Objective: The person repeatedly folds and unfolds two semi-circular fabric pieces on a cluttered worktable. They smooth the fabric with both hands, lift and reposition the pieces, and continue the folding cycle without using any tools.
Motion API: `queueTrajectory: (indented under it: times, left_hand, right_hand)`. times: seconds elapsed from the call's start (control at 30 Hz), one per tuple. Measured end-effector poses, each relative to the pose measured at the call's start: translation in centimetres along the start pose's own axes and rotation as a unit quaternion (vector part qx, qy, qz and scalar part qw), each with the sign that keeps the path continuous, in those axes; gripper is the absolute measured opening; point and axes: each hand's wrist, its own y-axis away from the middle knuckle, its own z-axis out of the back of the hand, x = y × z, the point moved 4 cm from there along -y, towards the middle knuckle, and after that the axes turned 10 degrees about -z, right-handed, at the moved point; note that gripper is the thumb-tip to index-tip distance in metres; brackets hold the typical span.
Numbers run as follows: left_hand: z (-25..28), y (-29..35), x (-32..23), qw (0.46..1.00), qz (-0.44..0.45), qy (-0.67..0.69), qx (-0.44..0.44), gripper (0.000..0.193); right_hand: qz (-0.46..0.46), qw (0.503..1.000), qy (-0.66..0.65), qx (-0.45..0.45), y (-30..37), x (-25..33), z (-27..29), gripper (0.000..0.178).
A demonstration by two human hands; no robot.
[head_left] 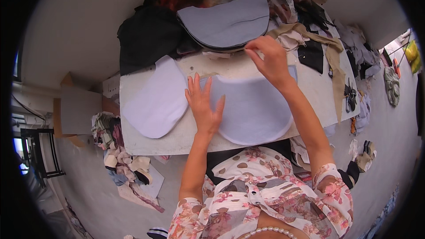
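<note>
On our counter (179, 141), curved grey cloth (254, 110) lies flat nearest us.
To its left we see a white piece (155, 102); behind it, a grey stack (226, 20). Our left hand (203, 106) lies palm down at the cloth's left edge, fingers spread. Our right hand (272, 62) is by the stack's right corner, thumb and forefinger together, though we cannot tell whether they pinch anything. If the left palm slid, the cloth could crease or shift.
</note>
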Motion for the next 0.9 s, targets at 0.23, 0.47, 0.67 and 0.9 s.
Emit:
queueTrajectory:
  times: [0.23, 0.47, 0.67, 0.9]
  left_hand:
    - [0.7, -2.1, 2.2, 0.956, 0.144, 0.234, -0.104, 0.03]
    - [-2.5, -5.2, 5.2, 0.72, 0.364, 0.58, -0.112, 0.045]
    - [-2.0, -9.0, 7.9, 0.735, 0.377, 0.54, -0.159, 0.047]
    - [2.3, -11.5, -0.8, 0.971, 0.056, 0.206, -0.106, 0.019]
  right_hand:
    - [0.09, 0.986, 0.143, 0.0, -7.7, 1.5, -8.5, 0.009]
    - [0.125, 0.983, 0.128, 0.048, -6.8, 2.1, -7.3, 0.006]
    - [0.2, 0.952, 0.115, 0.2, -2.7, 5.8, -3.3, 0.016]
    - [0.223, 0.951, 0.024, 0.214, -7.2, 4.8, -3.1, 0.039]
